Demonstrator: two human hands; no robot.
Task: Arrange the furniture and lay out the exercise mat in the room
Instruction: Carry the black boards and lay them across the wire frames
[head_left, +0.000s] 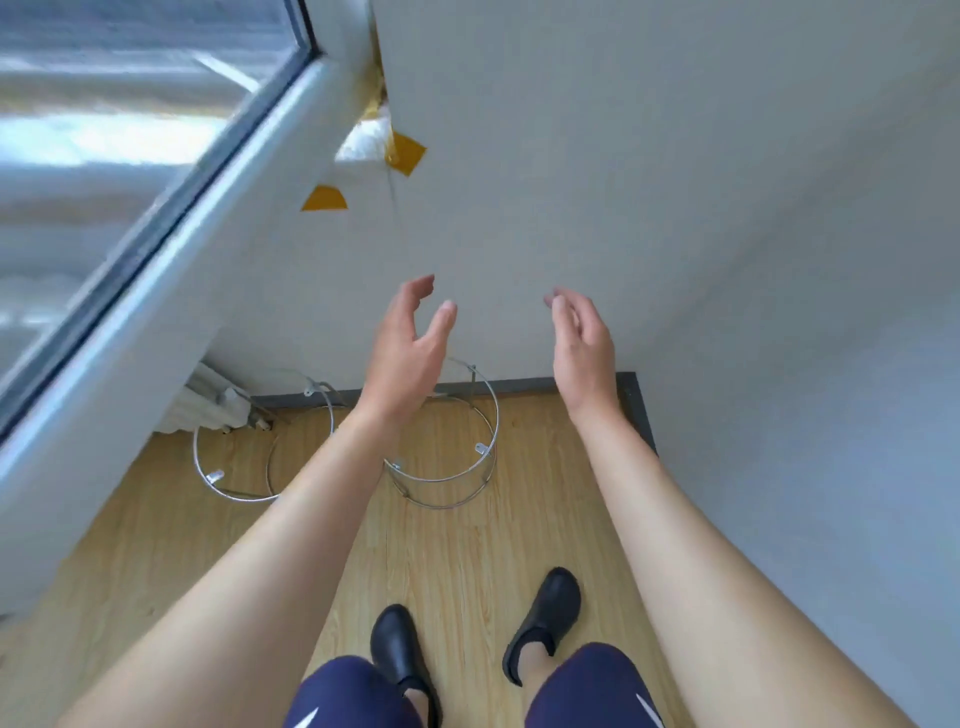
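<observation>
Left hand (402, 353) and right hand (582, 343) are raised, grips loosely open and empty. Two upright silver wire-ring stands (483, 449) sit on the wooden floor (467, 561) at 6 o'clock below; the left hand is probably nearer. Exercise mat not visible.

Counting two bare hands: left hand (402, 358) and right hand (584, 348). Counting two round wire frames: left wire frame (214, 476) and right wire frame (441, 479), standing just beside each other. Counting two black shoes: left shoe (397, 644) and right shoe (548, 608). Counting two navy shorts legs: left shorts leg (353, 696) and right shorts leg (587, 686). Counting two yellow tape pieces: upper tape piece (408, 153) and lower tape piece (324, 199). Counting one white radiator (208, 400), one window (104, 130), one dark skirting board (519, 385) and one wooden floor (467, 545).
</observation>
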